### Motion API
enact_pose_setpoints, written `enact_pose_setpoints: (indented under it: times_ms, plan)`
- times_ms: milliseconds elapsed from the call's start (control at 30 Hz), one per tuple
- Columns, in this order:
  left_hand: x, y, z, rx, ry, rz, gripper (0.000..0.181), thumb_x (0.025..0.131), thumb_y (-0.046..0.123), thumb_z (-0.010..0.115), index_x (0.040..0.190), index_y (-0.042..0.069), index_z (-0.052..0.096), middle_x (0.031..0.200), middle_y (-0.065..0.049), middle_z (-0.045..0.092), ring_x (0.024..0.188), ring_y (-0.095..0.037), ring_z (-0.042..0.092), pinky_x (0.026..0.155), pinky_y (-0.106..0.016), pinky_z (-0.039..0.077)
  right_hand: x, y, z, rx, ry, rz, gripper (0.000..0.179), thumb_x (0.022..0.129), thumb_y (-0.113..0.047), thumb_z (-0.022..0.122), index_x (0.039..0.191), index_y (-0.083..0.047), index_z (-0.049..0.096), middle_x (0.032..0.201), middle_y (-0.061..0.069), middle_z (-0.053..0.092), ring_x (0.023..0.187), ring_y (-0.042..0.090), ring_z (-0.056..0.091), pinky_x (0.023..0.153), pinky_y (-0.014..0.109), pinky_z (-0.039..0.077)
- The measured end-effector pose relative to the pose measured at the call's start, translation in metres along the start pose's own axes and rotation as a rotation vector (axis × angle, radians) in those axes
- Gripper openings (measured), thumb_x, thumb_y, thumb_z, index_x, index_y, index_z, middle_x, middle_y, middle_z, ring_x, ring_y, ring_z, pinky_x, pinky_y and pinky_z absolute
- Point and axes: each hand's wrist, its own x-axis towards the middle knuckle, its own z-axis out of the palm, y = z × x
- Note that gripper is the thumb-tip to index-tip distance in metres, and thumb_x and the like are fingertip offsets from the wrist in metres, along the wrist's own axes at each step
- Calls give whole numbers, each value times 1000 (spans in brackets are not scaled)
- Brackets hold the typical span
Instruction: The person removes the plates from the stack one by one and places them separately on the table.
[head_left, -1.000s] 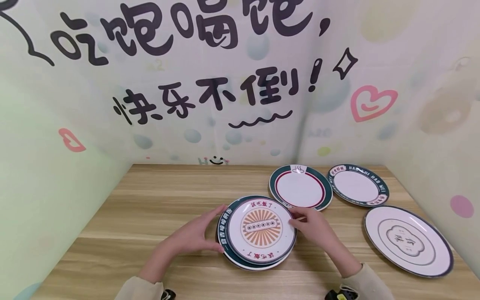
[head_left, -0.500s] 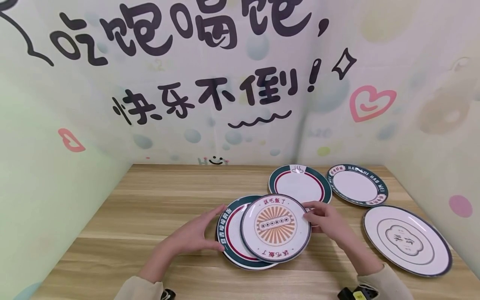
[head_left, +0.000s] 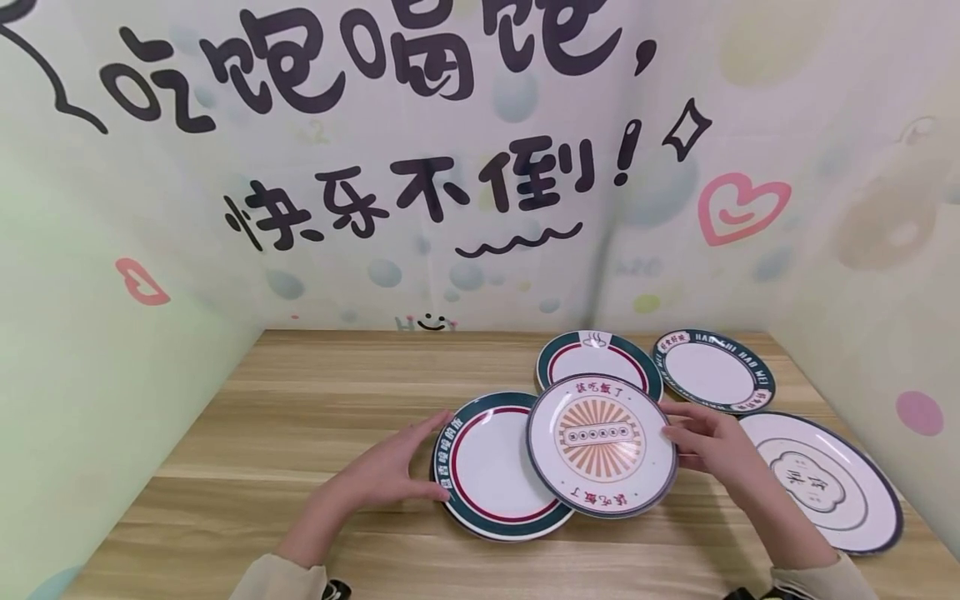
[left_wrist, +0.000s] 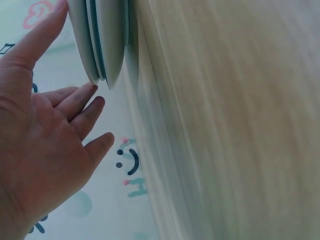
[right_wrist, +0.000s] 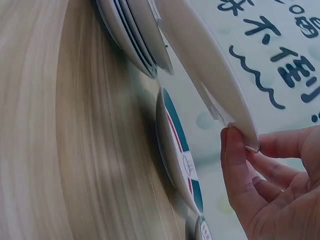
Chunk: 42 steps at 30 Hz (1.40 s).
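My right hand (head_left: pixel 708 442) pinches the right rim of a white plate with an orange sunburst print (head_left: pixel 603 446). In the right wrist view this plate (right_wrist: pixel 215 55) is raised and tilted, thumb on one face and fingertips on the other. Beneath its left side lies a green-rimmed plate with a red ring (head_left: pixel 495 467), topping a stack. Several stacked plates (left_wrist: pixel 107 40) show edge-on in the left wrist view. My left hand (head_left: pixel 382 471) rests against the left of that stack, fingers loosely spread and thumb and fingertips right at the rim.
Behind the held plate is another green-rimmed plate (head_left: pixel 596 354), partly covered. A green plate with lettering (head_left: pixel 712 371) lies at the back right corner. Near the right wall sits a large white plate (head_left: pixel 817 483), partly behind my right arm. The wooden table (head_left: pixel 300 417) meets a printed wall.
The sunburst plate has slid off the stack and lifted to the right in my right hand, uncovering the green-rimmed plate below. My left hand has stayed in place.
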Motion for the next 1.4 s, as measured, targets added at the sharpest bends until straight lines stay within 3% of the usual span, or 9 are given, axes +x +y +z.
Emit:
enact_pose_setpoints:
  times_ms: [233, 400, 567, 700, 800, 1000, 1133, 1267, 1400]
  plan:
    - [0, 2, -1, 9, -2, -14, 106, 74, 56, 82, 159, 21, 28, 163, 3, 34, 151, -34, 30, 120, -58, 30, -9, 18, -31, -29, 28, 71, 58, 100, -22, 59, 149, 3, 39, 103, -1, 68, 83, 4, 65, 75, 23, 61]
    - [0, 3, 0, 6, 6, -21, 107, 73, 55, 83, 158, 20, 28, 162, 3, 35, 151, -35, 30, 120, -60, 29, -15, 32, -48, -25, 46, 113, 55, 99, -26, 61, 146, -3, 46, 97, -10, 65, 81, 1, 63, 73, 21, 60]
    - [0, 2, 0, 3, 10, -20, 108, 73, 54, 83, 159, 19, 28, 162, 3, 36, 151, -36, 29, 120, -61, 27, -19, 48, -60, 9, 43, 136, 42, 100, -23, 60, 140, -11, 55, 101, -10, 69, 80, 2, 66, 73, 22, 60]
    - [-1, 3, 0, 10, 18, -14, 108, 73, 54, 84, 158, 19, 29, 161, 2, 37, 150, -35, 31, 121, -60, 28, -22, 58, -67, 25, 46, 156, 27, 100, -22, 60, 123, -36, 61, 100, -10, 70, 79, 3, 66, 73, 22, 60]
    - [-1, 3, 0, 18, 26, -11, 107, 73, 54, 83, 158, 19, 30, 161, 1, 37, 150, -34, 32, 121, -59, 29, -24, 63, -70, 27, 49, 178, 27, 100, -22, 60, 108, -48, 58, 96, -15, 68, 78, 2, 65, 73, 21, 60]
    - [-2, 4, 0, 29, 24, -4, 106, 74, 56, 82, 158, 18, 30, 161, 0, 37, 150, -33, 32, 122, -58, 27, -26, 68, -73, -2, 40, 206, 32, 101, -20, 58, 133, -17, 62, 89, -15, 66, 77, 3, 64, 72, 21, 60]
    - [-2, 4, 0, 30, 25, -1, 106, 74, 56, 82, 158, 18, 30, 162, 0, 37, 150, -34, 32, 122, -58, 26, -26, 70, -72, -31, 33, 217, 40, 101, -19, 57, 138, -4, 56, 91, -12, 67, 77, 3, 64, 72, 21, 60]
    - [-1, 3, 0, 28, 26, -6, 106, 73, 56, 82, 158, 19, 30, 162, 0, 36, 150, -36, 31, 122, -59, 26, -25, 69, -70, -87, 40, 197, 53, 101, -18, 57, 144, 9, 40, 98, -5, 70, 77, 4, 64, 71, 22, 60]
    - [-1, 3, 0, 29, 26, -17, 106, 73, 57, 82, 158, 21, 30, 162, 1, 35, 151, -35, 30, 122, -58, 25, -26, 67, -65, -157, 55, 150, 52, 100, -13, 58, 140, 15, 40, 100, 4, 72, 76, 4, 64, 69, 24, 61]
